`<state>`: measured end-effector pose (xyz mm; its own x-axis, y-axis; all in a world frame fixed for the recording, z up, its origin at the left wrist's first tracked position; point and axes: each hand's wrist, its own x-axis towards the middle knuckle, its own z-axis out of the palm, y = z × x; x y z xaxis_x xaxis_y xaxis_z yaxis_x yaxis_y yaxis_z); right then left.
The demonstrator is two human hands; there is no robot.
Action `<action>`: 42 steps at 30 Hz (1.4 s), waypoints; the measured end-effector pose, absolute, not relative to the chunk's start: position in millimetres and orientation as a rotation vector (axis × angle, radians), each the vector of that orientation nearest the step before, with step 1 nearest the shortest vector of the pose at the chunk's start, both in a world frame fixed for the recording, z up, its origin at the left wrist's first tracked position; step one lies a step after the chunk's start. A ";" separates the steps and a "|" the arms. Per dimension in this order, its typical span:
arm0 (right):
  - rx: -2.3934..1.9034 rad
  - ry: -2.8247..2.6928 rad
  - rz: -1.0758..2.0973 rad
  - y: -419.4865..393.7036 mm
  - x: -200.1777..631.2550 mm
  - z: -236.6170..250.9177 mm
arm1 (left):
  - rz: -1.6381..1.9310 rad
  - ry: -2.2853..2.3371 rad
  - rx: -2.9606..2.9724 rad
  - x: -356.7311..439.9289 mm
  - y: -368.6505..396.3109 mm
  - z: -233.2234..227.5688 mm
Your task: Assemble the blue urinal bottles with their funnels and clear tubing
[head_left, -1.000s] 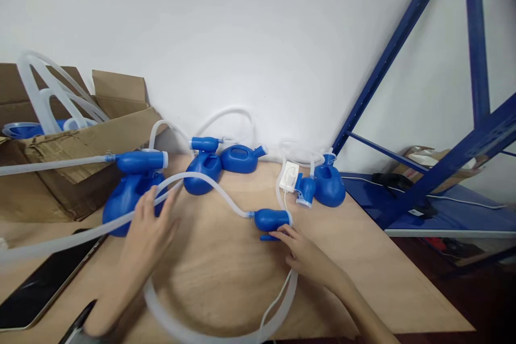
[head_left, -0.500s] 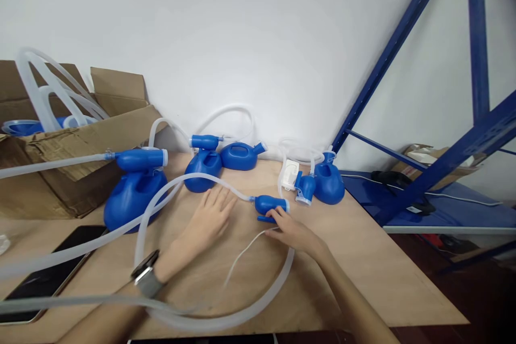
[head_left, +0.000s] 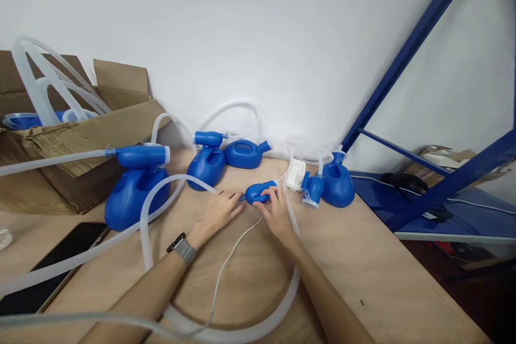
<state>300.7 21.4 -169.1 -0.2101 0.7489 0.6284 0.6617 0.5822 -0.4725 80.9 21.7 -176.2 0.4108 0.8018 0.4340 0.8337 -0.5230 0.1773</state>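
Observation:
My right hand point(head_left: 277, 214) grips a blue bulb-shaped urinal head point(head_left: 258, 192) with a pale rim, lying just above the table. My left hand point(head_left: 220, 212), a grey-strapped watch on its wrist, closes over the end of a translucent hose point(head_left: 189, 178) where it meets the head's narrow neck. The joint is partly covered by my fingers. From there the hose loops left and off the picture. Beyond my hands stand blue urinal bottles point(head_left: 206, 167), one point(head_left: 243, 155) with a slanted spout. Another blue head point(head_left: 313, 189) rests beside the right-hand bottle point(head_left: 337, 185).
An open cardboard box point(head_left: 92, 140) with hoses stands at the left, by a bottle point(head_left: 128, 199) topped with a head. A black tablet point(head_left: 56, 263) lies in front. A thin white cable point(head_left: 220, 279) crosses the table. Blue shelving point(head_left: 403, 118) rises at the right.
My left hand has moved right to the hose end at the head's neck. My right hand has shifted slightly left and up, turning the blue head. The view has shifted a little.

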 end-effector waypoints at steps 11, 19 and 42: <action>-1.258 -1.981 0.068 7.1 290.9 -176.2 | -1.348 -1.845 -2.406 83.1 8.6 -172.1; -1.188 -2.094 0.120 0.2 284.4 -178.0 | -1.511 -2.082 -2.478 85.0 15.7 -179.6; -1.142 -2.268 -0.007 12.1 279.6 -206.4 | -2.614 -2.803 -1.990 96.6 25.3 -195.0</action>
